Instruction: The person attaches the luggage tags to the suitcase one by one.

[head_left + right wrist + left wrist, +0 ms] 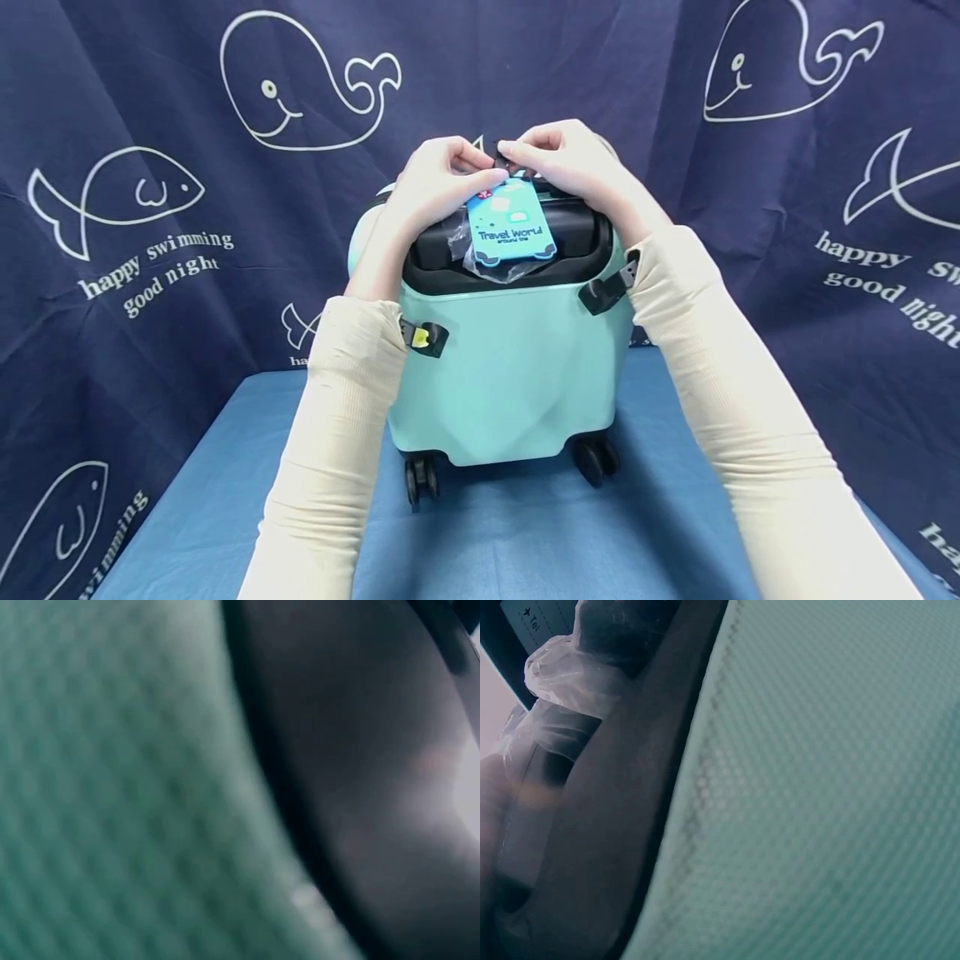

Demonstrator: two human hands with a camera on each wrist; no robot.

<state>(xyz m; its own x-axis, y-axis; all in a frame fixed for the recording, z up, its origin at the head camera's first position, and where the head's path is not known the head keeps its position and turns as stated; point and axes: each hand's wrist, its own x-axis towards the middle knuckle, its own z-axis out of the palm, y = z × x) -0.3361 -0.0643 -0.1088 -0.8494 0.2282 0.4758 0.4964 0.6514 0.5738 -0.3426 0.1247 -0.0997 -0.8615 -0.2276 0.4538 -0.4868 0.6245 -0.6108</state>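
Observation:
A mint-green suitcase (510,367) stands upright in the head view, with a black recessed panel at its top. A blue luggage tag (513,223) printed "Travel World" hangs against that panel. Crumpled clear plastic (517,272) shows behind and below the tag. Above the tag, my left hand (431,185) and right hand (573,162) meet, both pinching a dark strap (500,158) between thumb and fingers. How the strap runs behind the fingers is hidden. The left wrist view catches plastic film (574,675) beside the textured shell; the right wrist view is blurred.
The suitcase's black wheels (596,458) rest on a blue cloth-covered table (487,542). A navy curtain (465,67) with whale and fish drawings hangs close behind and at both sides. Dark wrist straps (603,293) sit at both cuffs, near the shell.

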